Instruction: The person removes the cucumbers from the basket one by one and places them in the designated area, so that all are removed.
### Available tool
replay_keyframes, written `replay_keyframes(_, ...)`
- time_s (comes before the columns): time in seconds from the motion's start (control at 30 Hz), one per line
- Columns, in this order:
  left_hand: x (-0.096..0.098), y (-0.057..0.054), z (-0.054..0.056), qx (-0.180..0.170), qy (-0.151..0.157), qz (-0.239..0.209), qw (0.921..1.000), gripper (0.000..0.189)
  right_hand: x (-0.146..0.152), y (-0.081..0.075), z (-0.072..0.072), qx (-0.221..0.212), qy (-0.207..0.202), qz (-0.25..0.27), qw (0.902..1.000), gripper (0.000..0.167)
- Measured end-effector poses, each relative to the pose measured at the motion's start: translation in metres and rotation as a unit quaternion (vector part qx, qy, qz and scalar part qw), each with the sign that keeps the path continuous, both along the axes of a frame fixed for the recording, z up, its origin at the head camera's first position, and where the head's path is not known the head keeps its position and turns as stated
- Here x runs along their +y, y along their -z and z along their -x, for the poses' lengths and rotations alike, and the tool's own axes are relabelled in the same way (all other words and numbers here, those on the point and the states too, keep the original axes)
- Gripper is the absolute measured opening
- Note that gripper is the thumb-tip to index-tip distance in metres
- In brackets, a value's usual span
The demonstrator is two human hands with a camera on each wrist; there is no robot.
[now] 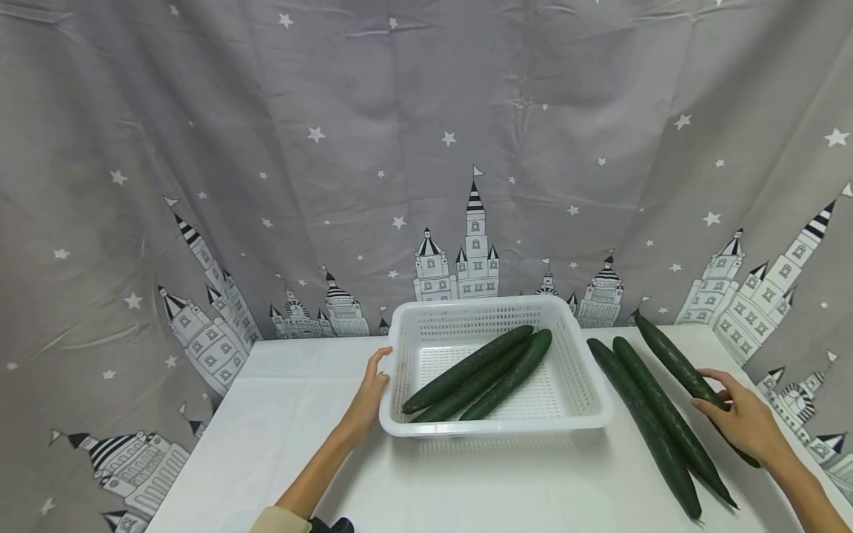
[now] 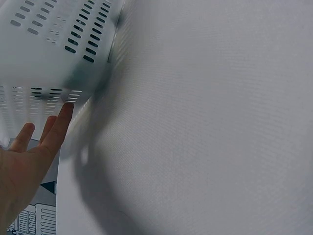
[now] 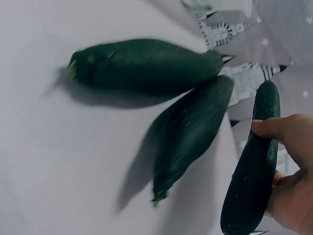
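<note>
A white slotted plastic basket (image 1: 500, 426) stands mid-table with three long dark green cucumbers (image 1: 514, 376) lying in it. At its left side my left hand (image 1: 363, 403) touches the wall; in the left wrist view the fingers (image 2: 57, 129) reach out fairly straight against the slotted plastic. On the right, my right hand (image 1: 745, 420) grips a cucumber (image 1: 676, 363) around its lower half, thumb on one side and fingers on the other. Two more cucumbers, one nearer the basket (image 1: 640, 422) and one beside it (image 1: 676, 426), lie on the table left of that hand.
A white cloth-covered table (image 1: 300, 392) carries everything. Behind and around it hangs a grey curtain (image 1: 333, 185) printed with stars and castles. Part of a dark object (image 1: 333, 525) shows by the left sleeve at the bottom edge.
</note>
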State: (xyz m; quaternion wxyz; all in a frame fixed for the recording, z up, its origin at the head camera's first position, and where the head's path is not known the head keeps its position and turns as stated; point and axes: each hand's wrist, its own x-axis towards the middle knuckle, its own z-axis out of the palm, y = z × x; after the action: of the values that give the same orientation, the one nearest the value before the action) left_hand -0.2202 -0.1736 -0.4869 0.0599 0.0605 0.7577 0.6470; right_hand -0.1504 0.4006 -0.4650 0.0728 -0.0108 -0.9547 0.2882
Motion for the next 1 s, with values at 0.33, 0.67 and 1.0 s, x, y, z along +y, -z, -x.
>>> replay_keyframes(0.33,0.0,0.003,0.001,0.0,0.001,0.001,1.0,0.05,0.008,0.02,0.001,-0.032,0.024,0.003,0.9992,0.051)
replay_keyframes(0.67,-0.001,0.001,0.001,0.0,0.007,0.002,1.0,0.05,0.002,0.023,0.001,-0.042,0.022,-0.004,0.9989,0.052)
replay_keyframes(1.0,-0.002,0.002,0.0,0.001,0.006,0.006,1.0,0.049,-0.001,0.024,0.001,-0.049,0.014,-0.017,0.9985,0.05)
